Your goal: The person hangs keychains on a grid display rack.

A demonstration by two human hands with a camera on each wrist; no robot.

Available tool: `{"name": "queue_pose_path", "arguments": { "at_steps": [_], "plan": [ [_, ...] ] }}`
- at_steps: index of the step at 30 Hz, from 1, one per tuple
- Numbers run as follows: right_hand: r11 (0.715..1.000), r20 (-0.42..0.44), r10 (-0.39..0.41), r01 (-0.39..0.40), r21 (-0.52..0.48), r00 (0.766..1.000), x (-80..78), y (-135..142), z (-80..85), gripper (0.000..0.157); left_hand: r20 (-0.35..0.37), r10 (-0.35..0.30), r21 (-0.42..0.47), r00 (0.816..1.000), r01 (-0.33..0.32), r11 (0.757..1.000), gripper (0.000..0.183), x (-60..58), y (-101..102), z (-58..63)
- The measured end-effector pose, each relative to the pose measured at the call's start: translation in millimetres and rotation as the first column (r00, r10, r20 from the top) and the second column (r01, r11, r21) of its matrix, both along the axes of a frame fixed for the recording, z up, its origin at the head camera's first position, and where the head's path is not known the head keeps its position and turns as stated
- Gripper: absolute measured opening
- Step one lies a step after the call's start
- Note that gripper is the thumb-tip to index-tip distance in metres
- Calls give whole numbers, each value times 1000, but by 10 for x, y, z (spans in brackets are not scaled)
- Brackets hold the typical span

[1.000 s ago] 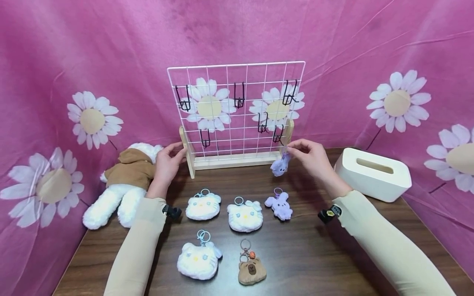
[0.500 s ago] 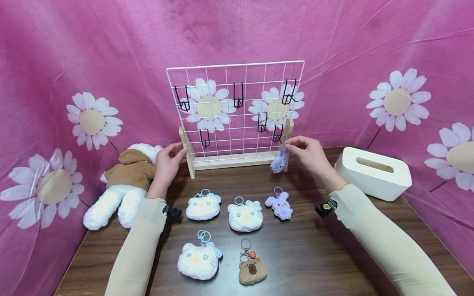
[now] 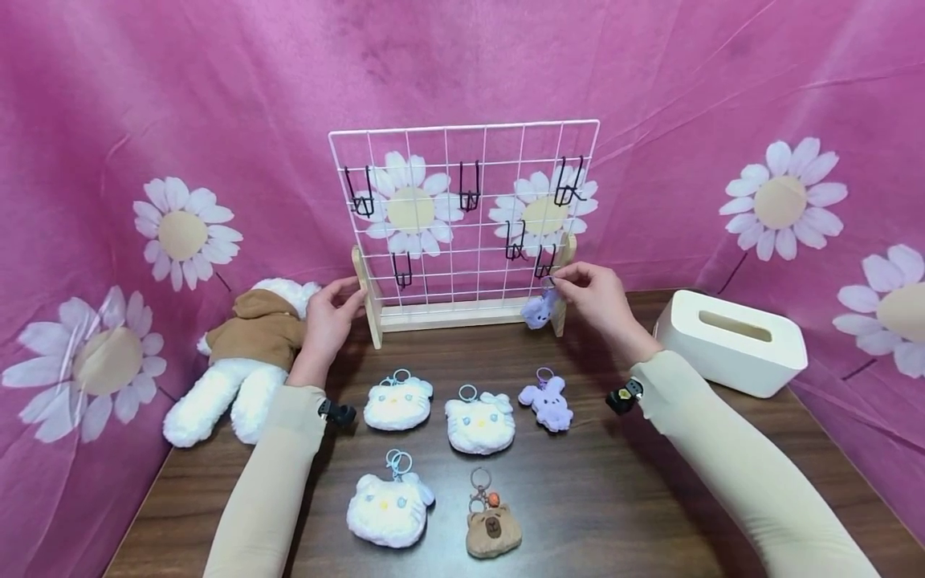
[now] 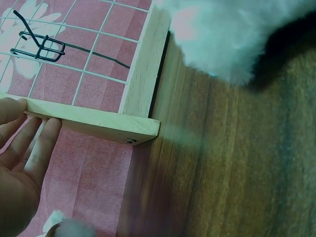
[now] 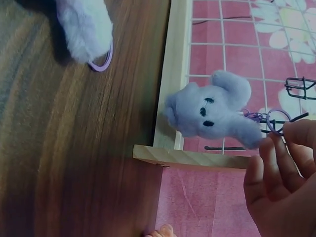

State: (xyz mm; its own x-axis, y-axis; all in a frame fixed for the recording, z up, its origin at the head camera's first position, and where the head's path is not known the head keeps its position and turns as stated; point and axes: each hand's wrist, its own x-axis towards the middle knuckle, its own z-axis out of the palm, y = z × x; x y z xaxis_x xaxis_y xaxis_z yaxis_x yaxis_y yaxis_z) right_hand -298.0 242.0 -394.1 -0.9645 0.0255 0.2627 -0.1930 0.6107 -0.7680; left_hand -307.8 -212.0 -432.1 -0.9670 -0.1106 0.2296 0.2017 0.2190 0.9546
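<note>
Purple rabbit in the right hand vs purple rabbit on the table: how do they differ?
The held rabbit hangs in the air; the table rabbit lies on the table. The held rabbit's ring is pinched by the right hand; the table rabbit's ring is untouched. The held rabbit is close to the rack; the table rabbit is farther away. Both are purple plush keychains.

head: above, forward-down | wrists: close, sideways | all share: wire rack (image 3: 482, 218)
</note>
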Motion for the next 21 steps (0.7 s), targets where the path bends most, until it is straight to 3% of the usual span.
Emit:
{"name": "queue_pose_path", "arguments": {
  "at_steps": [6, 13, 21],
  "plan": [
    [985, -56, -102, 108, 131, 993, -93, -49, -29, 21, 12, 3, 4, 1000, -3, 1000, 40, 17, -1, 8],
    [980, -97, -124, 137, 144, 988, -92, -124, -7, 17, 8, -6, 12, 1000, 6, 1000, 40, 19, 17, 15],
    [978, -75, -149, 158, 136, 986, -46, -159, -9, 16, -4, 2, -11, 1000, -2, 1000, 39, 20, -2, -14]
  ]
}}
